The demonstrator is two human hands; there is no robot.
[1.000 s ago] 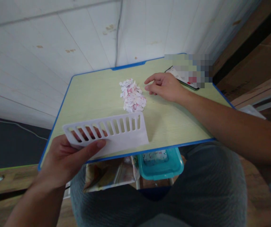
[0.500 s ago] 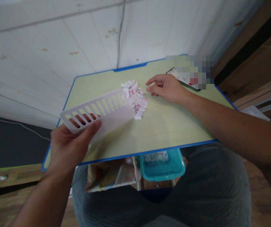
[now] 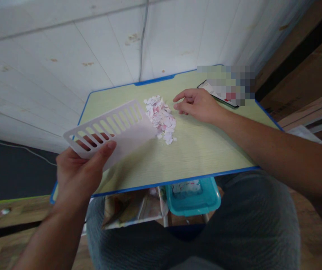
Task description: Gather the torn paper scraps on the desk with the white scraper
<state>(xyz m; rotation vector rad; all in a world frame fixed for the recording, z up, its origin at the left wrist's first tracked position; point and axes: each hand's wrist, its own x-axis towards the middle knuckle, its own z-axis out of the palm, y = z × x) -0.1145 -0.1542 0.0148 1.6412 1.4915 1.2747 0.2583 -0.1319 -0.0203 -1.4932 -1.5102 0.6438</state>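
My left hand [image 3: 83, 163] grips a white slotted plastic tray [image 3: 131, 131], thumb on the near face and fingers behind the slots. The tray is tilted above the left half of the small table [image 3: 203, 146]. Beside its far right end lies a heap of torn paper scraps [image 3: 161, 118], white with some pink. To the right of the heap, my right hand [image 3: 196, 104] hovers or rests near the tabletop, I cannot tell which. Its index finger reaches toward the scraps without touching them; the fingers are loosely bent, with nothing visible in them.
A phone [image 3: 220, 93], partly blurred out, lies at the table's far right. Below the near edge, a turquoise plastic bin [image 3: 193, 208] with pale scraps inside stands beside a patterned bag [image 3: 133, 212]. A white plank wall [image 3: 116, 48] borders the table's back.
My left hand has drawn the tray a little to the left, away from the paper heap. Scraps at the heap's near end have spread slightly. My right hand stays in place.
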